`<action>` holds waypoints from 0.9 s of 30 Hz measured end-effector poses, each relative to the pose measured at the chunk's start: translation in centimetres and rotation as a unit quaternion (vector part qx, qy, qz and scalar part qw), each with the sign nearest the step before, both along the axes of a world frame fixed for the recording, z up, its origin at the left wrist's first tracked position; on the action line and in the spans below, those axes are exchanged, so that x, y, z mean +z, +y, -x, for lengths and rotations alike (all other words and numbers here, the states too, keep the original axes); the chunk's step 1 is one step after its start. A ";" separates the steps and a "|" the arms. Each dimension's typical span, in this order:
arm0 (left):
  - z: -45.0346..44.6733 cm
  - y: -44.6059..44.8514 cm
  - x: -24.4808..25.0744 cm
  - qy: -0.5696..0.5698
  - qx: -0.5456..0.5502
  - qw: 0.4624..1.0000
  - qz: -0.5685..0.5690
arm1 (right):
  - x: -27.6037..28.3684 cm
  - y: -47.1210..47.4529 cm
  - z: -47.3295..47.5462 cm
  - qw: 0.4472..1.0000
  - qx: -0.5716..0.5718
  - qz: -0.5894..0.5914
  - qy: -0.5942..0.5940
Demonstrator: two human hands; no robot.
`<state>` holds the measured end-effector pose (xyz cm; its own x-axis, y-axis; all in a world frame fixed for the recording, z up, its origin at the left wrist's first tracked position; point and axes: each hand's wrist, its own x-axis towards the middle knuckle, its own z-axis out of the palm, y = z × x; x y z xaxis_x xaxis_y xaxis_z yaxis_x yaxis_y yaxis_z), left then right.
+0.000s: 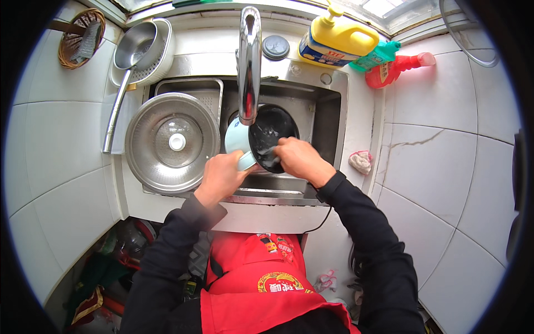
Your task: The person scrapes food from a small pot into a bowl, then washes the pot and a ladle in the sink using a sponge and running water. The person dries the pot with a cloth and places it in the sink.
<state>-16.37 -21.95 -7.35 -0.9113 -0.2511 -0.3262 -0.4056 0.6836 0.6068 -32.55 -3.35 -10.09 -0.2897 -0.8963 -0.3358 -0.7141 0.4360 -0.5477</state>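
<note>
A light-blue saucepan (237,137) with a black interior is tilted over the sink basin (308,112), its opening facing right. My left hand (223,173) grips its short light-blue handle (247,161). The fingers of my right hand (301,158) reach into the black inside near the rim, where some whitish suds or wet matter shows; whether they hold a cloth or sponge is hidden. Directly above the pan stands the chrome faucet (249,67). Left of it, a large steel colander (142,142) with a glass lid (192,140) inside rests over the sink.
Behind the sink stand a yellow pump bottle (333,44), a green bottle (377,56) and a red spray bottle (386,72). A steel ladle-like pan (135,46) lies in a white basket (166,54) at the left. A crumpled cloth (360,162) lies on the right ledge.
</note>
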 end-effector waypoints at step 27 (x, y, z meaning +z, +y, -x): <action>10.6 0.6 14.1 -0.374 -0.205 0.899 0.102 | -9.7 6.2 -1.4 0.571 -0.595 0.196 -0.530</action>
<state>-26.98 -21.39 6.73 -0.4853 -0.0696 -0.8716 -0.3370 0.9347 0.1130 -31.16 2.82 -19.80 -0.5919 -0.3426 -0.7296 0.7845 -0.0373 -0.6189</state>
